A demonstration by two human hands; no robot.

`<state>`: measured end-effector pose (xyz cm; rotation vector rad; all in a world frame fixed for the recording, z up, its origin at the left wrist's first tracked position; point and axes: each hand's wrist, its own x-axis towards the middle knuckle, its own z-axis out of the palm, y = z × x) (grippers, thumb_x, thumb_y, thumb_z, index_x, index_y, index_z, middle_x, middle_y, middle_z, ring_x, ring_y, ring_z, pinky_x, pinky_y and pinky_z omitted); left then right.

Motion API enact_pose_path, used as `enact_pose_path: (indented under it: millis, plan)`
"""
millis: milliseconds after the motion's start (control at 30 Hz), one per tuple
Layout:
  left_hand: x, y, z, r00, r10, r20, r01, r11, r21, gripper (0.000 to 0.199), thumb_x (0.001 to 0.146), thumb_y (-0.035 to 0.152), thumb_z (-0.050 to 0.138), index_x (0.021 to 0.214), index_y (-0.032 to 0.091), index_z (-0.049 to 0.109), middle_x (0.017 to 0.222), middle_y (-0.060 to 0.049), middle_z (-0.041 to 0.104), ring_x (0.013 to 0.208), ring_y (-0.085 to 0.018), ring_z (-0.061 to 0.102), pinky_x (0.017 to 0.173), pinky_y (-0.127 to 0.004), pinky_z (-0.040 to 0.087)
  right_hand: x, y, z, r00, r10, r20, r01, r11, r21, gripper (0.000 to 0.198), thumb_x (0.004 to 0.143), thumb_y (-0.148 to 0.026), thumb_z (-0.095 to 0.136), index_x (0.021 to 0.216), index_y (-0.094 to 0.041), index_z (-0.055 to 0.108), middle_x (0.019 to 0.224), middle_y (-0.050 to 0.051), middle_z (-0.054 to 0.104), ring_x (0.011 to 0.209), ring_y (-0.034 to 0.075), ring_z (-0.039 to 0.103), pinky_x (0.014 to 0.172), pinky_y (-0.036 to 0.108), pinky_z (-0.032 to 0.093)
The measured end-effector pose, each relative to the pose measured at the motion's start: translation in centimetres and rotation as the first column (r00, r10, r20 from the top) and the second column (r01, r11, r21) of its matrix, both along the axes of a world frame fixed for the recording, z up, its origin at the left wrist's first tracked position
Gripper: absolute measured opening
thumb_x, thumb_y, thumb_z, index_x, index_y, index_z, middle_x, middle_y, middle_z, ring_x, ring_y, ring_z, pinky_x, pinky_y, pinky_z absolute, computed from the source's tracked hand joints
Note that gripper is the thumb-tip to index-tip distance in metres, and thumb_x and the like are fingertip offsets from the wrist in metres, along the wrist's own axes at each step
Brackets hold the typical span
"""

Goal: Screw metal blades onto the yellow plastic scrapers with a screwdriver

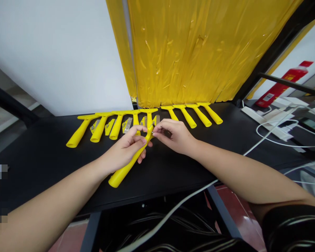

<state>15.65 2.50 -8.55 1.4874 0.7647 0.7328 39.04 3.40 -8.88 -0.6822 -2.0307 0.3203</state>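
Observation:
My left hand (128, 147) is closed around the neck of a yellow T-shaped handle (122, 173). This handle slants over the black table (183, 168), its round hollow end pointing toward me. At its head, my right hand (175, 134) pinches with thumb and forefinger beside a small dark metal piece (153, 124); what exactly the fingertips hold is too small to name. Behind my hands lie more yellow handles (101, 129) in a row. Small yellow brackets with metal plates (127, 125) rest between them. Further right is a second group of yellow handles (190, 119).
A white panel (60, 56) and a yellow plastic-wrapped stack (186, 52) stand along the table's back edge. At the right are a red bottle (283, 84), a white power strip (267, 124) and loose cables. One white cable (183, 199) crosses the table's front edge.

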Motion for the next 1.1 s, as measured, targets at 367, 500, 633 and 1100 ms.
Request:
enact_pose_path:
  millis: [367, 500, 633, 1100]
  plan:
    - [0.0, -0.3, 0.2, 1.000, 0.011, -0.010, -0.011, 1.000, 0.012, 0.021, 0.106, 0.031, 0.059, 0.122, 0.025, 0.046, 0.098, -0.003, 0.073, 0.058, -0.009, 0.064, 0.050, -0.020, 0.054, -0.3, 0.3, -0.3, 0.984, -0.035, -0.177, -0.059, 0.864, -0.501, 0.035, 0.088, -0.045, 0.083, 0.082, -0.019, 0.059, 0.066, -0.006, 0.052, 0.055, 0.009, 0.042, 0.051, 0.025, 0.035]
    - [0.0, -0.1, -0.1, 1.000, 0.010, 0.018, -0.010, 1.000, 0.029, 0.022, 0.105, 0.033, 0.062, 0.120, 0.025, 0.048, 0.099, -0.004, 0.074, 0.058, -0.009, 0.064, 0.048, -0.019, 0.053, -0.5, 0.7, -0.5, 0.972, -0.001, -0.233, -0.159, 0.729, -0.665, 0.045, 0.086, -0.056, 0.082, 0.080, -0.021, 0.055, 0.063, -0.006, 0.052, 0.054, 0.010, 0.048, 0.049, 0.025, 0.034]
    - [-0.2, 0.3, -0.5, 1.000, -0.010, 0.021, 0.010, 0.999, 0.038, 0.024, 0.105, 0.035, 0.062, 0.122, 0.027, 0.047, 0.099, -0.004, 0.073, 0.059, -0.010, 0.064, 0.048, -0.020, 0.053, -0.5, 0.9, -0.7, 0.968, 0.023, -0.251, -0.195, 0.700, -0.687, 0.045, 0.085, -0.057, 0.083, 0.081, -0.020, 0.056, 0.064, -0.006, 0.054, 0.055, 0.010, 0.049, 0.050, 0.025, 0.034]
    - [-0.8, 1.1, -0.6, 1.000, 0.001, 0.001, -0.002, 0.991, 0.132, 0.028, 0.105, 0.036, 0.061, 0.130, 0.027, 0.050, 0.097, -0.002, 0.070, 0.059, -0.010, 0.063, 0.053, -0.023, 0.053, 0.0, 1.1, -1.1, 0.969, 0.046, -0.242, -0.188, 0.772, -0.607, 0.022, 0.094, -0.039, 0.072, 0.093, -0.019, 0.062, 0.079, -0.001, 0.060, 0.067, 0.012, 0.052, 0.062, 0.028, 0.043]
